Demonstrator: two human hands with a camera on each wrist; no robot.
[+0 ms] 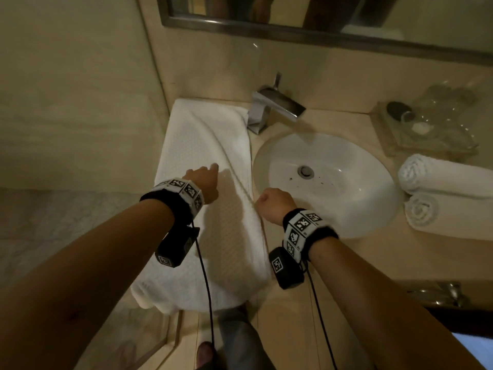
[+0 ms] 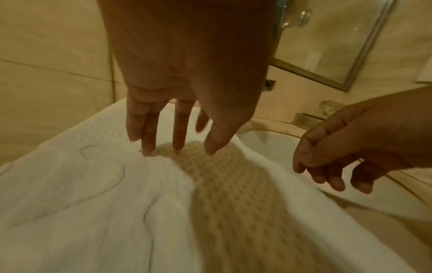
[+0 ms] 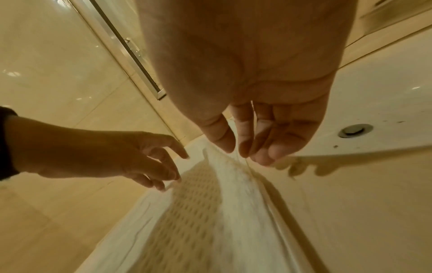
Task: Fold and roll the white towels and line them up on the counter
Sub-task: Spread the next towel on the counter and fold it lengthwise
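A white waffle-weave towel [image 1: 202, 145] lies folded into a long strip on the counter [image 1: 333, 263], left of the sink; its near end hangs over the front edge. My left hand [image 1: 205, 180] reaches over the strip's middle. Its straight fingertips [image 2: 149, 149] touch the towel [image 2: 93, 203]. My right hand [image 1: 272, 201] hovers at the towel's right edge [image 3: 233, 203], beside the basin. The right hand's fingers [image 3: 264, 157] hang loosely curled and hold nothing. Two rolled white towels [image 1: 448, 174] [image 1: 448, 214] lie side by side right of the sink.
The white oval sink [image 1: 360, 188] sits right of the flat towel, with a chrome faucet [image 1: 274, 108] behind it. A glass tray with tumblers [image 1: 426, 129] stands at the back right. A wall borders the towel on the left; a mirror [image 1: 320, 22] hangs above.
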